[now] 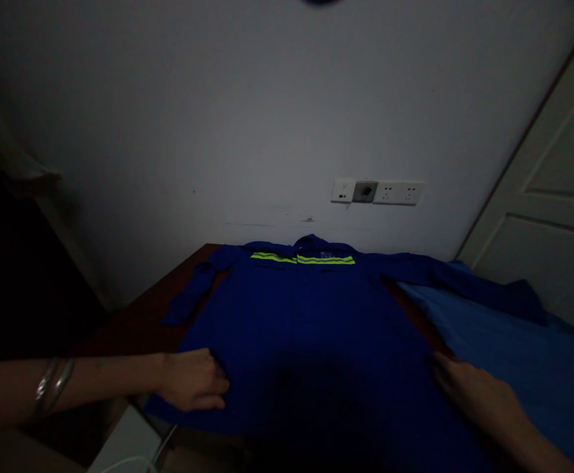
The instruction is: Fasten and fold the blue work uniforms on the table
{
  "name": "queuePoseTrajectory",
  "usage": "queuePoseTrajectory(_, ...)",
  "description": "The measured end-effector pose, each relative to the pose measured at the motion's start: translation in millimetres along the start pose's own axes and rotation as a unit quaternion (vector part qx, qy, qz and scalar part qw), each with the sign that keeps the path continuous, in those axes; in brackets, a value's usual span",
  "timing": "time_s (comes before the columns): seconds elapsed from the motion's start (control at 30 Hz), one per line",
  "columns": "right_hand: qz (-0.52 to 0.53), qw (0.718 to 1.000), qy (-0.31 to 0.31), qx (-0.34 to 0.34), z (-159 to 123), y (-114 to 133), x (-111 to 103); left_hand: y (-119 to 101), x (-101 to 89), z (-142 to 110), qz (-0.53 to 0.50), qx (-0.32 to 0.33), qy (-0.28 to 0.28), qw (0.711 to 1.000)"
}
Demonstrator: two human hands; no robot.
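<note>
Where the bench meets the wall, the head view lists one blue long-sleeved garment, laid out flat, collar just beside the wall. Left hand: fingers curled, on the garment's left side edge; whether it grips, cannot tell. Right hand: blurred, at the right side edge; grip cannot be told. Left sleeve: bent, on the bench, bare surface beyond it. Right sleeve: extended over a lighter blue cloth, a narrow bare strip between cloth and garment body.
</note>
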State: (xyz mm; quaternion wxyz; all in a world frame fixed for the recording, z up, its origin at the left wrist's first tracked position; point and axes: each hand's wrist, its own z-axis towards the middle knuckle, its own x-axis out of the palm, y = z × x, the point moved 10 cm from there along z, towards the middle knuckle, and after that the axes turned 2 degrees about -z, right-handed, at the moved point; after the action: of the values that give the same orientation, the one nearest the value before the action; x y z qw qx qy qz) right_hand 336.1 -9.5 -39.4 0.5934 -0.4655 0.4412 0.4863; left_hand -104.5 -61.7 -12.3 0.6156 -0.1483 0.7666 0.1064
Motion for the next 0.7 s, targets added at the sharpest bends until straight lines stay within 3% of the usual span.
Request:
queuePoseTrajectory(0.17, 0.017, 0.993, -0.074, -0.095, 44, 65, -37, 65, -30.5, 43, -0.011, -0.157, -0.064, 0.985)
queuePoseTrajectory(0.23, 0.063, 0.984, -0.092, -0.139, 60, 93, -34, 83, -25.5, 57, -0.019, -0.189, -0.054, 0.98)
queuePoseTrajectory(0.33, 0.1, 0.978, -0.062, -0.173, 81, 115, -4, 84, 1.8, 66, -0.057, -0.163, 0.023, 0.985)
queuePoseTrajectory(0.4, 0.119, 0.98, -0.019, -0.16, 90, 109, 22, 74, 15.7, 60, -0.082, -0.13, 0.055, 0.987)
queuePoseTrajectory(0.5, 0.133, 0.984, 0.004, -0.122, 94, 81, 47, 59, 20.9, 41, -0.102, -0.092, 0.043, 0.99)
queuePoseTrajectory(0.63, 0.111, 0.991, 0.0, -0.079, 94, 39, 64, 47, 20.0, 12, -0.113, -0.068, 0.02, 0.991)
queuePoseTrajectory(0.7, 0.103, 0.992, -0.007, -0.077, 92, 30, 63, 44, 19.0, 3, -0.102, -0.063, 0.024, 0.992)
